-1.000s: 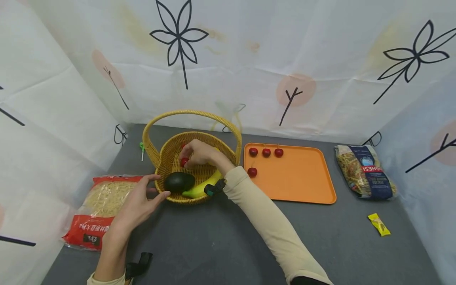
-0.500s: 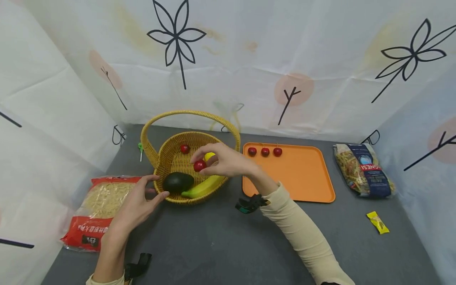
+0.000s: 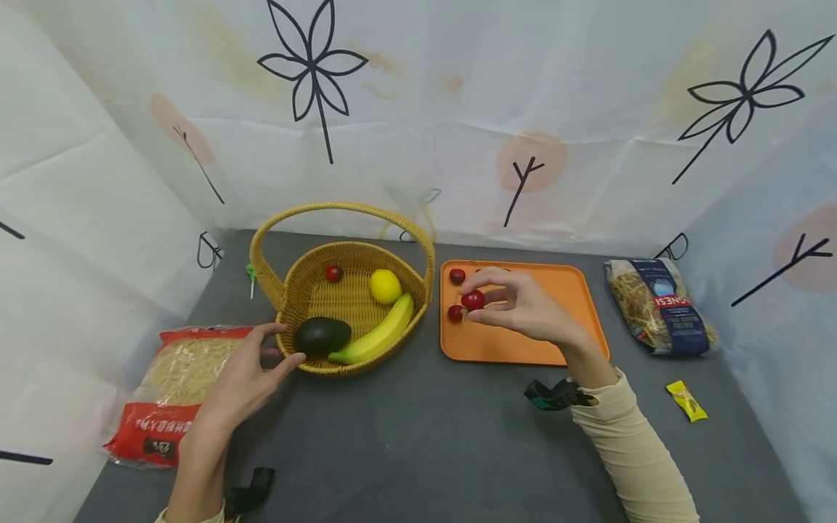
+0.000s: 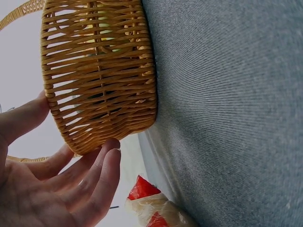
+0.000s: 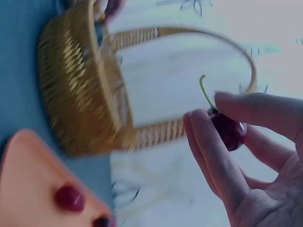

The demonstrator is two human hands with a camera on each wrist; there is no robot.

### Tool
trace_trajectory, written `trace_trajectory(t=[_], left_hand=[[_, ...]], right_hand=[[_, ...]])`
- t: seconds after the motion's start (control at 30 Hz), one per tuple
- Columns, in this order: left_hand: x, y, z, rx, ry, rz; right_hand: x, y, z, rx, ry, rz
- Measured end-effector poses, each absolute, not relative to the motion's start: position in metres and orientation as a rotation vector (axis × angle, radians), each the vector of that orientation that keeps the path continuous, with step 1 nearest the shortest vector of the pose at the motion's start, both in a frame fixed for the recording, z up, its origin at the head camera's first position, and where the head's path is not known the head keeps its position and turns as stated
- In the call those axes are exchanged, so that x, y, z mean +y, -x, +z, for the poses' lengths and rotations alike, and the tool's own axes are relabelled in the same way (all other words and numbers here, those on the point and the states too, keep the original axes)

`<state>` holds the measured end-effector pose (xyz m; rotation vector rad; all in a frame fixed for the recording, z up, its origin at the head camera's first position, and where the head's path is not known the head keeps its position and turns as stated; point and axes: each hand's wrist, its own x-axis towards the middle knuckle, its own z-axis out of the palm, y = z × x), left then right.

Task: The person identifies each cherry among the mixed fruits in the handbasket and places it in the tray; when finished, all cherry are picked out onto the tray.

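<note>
My right hand [image 3: 503, 305] pinches a red cherry [image 3: 473, 299] by thumb and fingertips above the orange tray [image 3: 575, 290]; the right wrist view shows the cherry [image 5: 228, 131] with its green stem. Two more cherries [image 3: 455, 313] lie on the tray near it. My left hand [image 3: 251, 367] rests with straight fingers against the near left wall of the wicker basket [image 3: 297, 280], seen close in the left wrist view as the basket [image 4: 99, 75]. Inside lie an avocado [image 3: 321, 335], a banana [image 3: 379, 335], a lemon [image 3: 385, 285] and one cherry [image 3: 333, 273].
A red bag of noodles [image 3: 170, 392] lies at the left, a dark blue pasta bag [image 3: 657, 305] at the right, and a small yellow packet [image 3: 686, 401] near the right front. Patterned white sheets wall in the grey table [image 3: 418, 443].
My right hand lifted a cherry out of the basket and carried it right, to above the orange tray. The left hand stayed against the basket.
</note>
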<state>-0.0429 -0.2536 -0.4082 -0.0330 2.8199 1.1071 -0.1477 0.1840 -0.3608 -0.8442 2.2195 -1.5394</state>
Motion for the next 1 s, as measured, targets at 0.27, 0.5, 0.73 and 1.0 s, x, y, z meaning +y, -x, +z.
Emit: trace_trajectory(t=[0.27,0.5,0.73,1.0], left_hand=[[-0.255,0.043,-0.410,2.832,0.023,1.110],[-0.255,0.042,-0.410,2.830,0.021,1.105],[-0.255,0.043,-0.410,2.832,0.008,1.110],[-0.255,0.043,-0.409,2.828,0.017,1.104]], right_hand=[[0.220,0.157,-0.403,2.371,0.566,-1.517],[0.226,0.166,-0.437,2.487,0.535,-1.383],[0.220,0.172,-0.453,2.505,0.455,-1.398],[0.211,0.180,-0.463,2.627,0.507,-1.314]])
